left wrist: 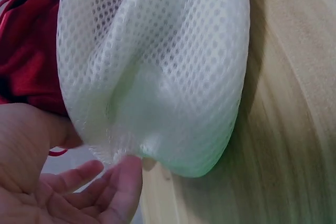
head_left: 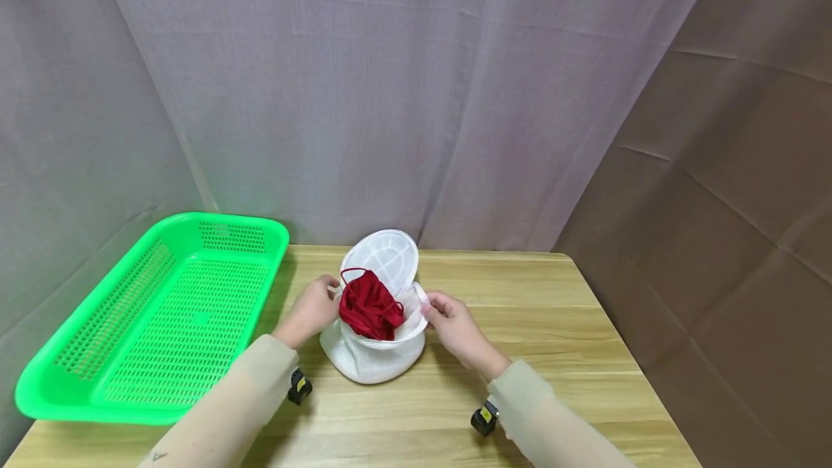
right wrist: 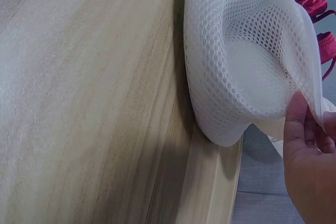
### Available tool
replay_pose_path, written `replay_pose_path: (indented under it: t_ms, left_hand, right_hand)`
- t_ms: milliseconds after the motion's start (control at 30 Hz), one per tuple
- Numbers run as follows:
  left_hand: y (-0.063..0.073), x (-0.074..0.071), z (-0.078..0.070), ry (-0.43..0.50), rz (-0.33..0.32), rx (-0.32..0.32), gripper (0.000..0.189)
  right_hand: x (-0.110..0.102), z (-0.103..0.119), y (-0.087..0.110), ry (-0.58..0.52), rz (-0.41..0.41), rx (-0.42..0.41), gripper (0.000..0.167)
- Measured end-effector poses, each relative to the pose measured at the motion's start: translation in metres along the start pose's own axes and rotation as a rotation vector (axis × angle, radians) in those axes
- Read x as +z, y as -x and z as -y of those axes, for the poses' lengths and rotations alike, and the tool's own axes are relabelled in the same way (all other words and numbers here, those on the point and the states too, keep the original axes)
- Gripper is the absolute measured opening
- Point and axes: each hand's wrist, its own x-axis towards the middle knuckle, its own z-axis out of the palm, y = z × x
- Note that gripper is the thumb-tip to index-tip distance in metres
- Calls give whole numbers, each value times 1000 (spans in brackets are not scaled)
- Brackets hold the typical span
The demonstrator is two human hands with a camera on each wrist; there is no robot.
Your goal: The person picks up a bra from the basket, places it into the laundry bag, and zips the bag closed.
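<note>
A white mesh laundry bag (head_left: 372, 365) stands on the wooden table with its round lid (head_left: 387, 251) flipped back. Bunched in its mouth is a red garment (head_left: 369, 307) with thin straps, one looping above the rim. My left hand (head_left: 313, 310) grips the left side of the rim, its thumb against the red cloth in the left wrist view. At the right side of the rim, my right hand (head_left: 460, 331) pinches the zippered edge between thumb and fingers. The mesh wall (right wrist: 257, 77) sags inward in the right wrist view. Most of the bag's inside is hidden under the garment.
To the left sits a large green plastic basket (head_left: 276, 276) with perforated walls and floor. Grey curtains (head_left: 390, 92) hang close behind the table, and a brown one (head_left: 715, 237) lines its right edge. Bare wood (head_left: 552, 323) lies right of the bag.
</note>
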Motion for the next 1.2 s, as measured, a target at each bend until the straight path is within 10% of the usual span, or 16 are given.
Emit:
replay_pose_path:
  t_ms: [500,867,1200]
  left_hand:
    - [-2,-2,-17,173,-169,160,30]
    - [-1,-32,-22,61,-374,257,33]
    - [4,-25,-12,-77,-195,192,34]
  right_hand:
    - [3,1,-7,69,-248,68,20]
    - [-7,4,-12,-81,-393,-37,17]
    - [-1,3,-8,-3,-323,32,22]
